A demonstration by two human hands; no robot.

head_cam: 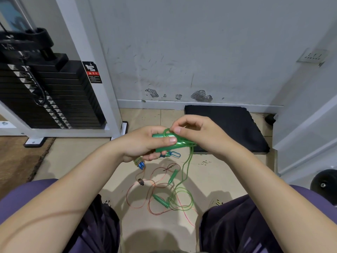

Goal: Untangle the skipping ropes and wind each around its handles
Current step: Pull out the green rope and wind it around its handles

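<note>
Scuffed grey wall [182, 52] and beige tiled floor [142, 117] fill the head view, with a black weight stack [45, 94] at the left and a black foam pad [224, 126] by the skirting. Over my knees, my left hand [144, 143] is curled round a pair of translucent green plastic handles [168, 142] held side by side, thumb pressed across them. My right hand [197, 136] pinches the thin green cord [187, 161] at the top of the handles, laying a turn over them. The rest of that cord trails down to the floor, where it lies looped among a thin orange cord [138, 196] and two more green handles [161, 199]. A blue-tipped bundle [140, 162] lies below my left wrist. I judge I am mid-winding; next I need to draw up slack without dragging the tangle along.
</note>
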